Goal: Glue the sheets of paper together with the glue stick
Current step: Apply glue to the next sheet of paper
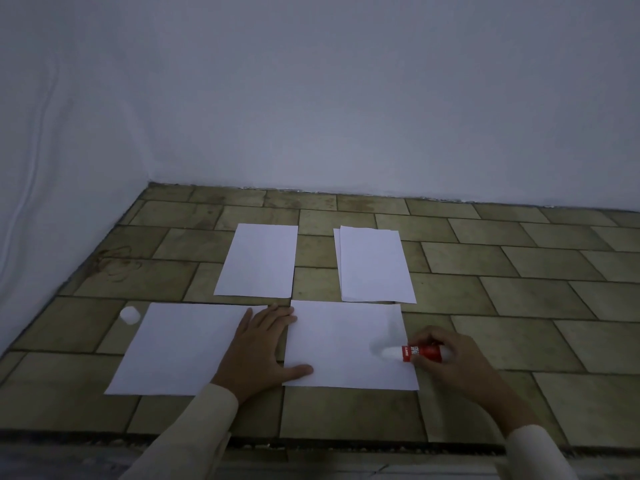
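Two white sheets lie side by side on the tiled floor in front of me, the left sheet (pixel 176 348) and the right sheet (pixel 346 341). My left hand (pixel 258 348) lies flat across the gap between them, fingers spread, thumb on the right sheet. My right hand (pixel 450 358) grips a red glue stick (pixel 420 352) held sideways, its white uncapped tip touching the right part of the right sheet. The white cap (pixel 130 315) rests on the floor left of the left sheet.
Farther back lie a single white sheet (pixel 258 259) and a small stack of sheets (pixel 374 265). White walls close the floor at the back and left. A dark edge (pixel 311 441) runs across the floor close to me.
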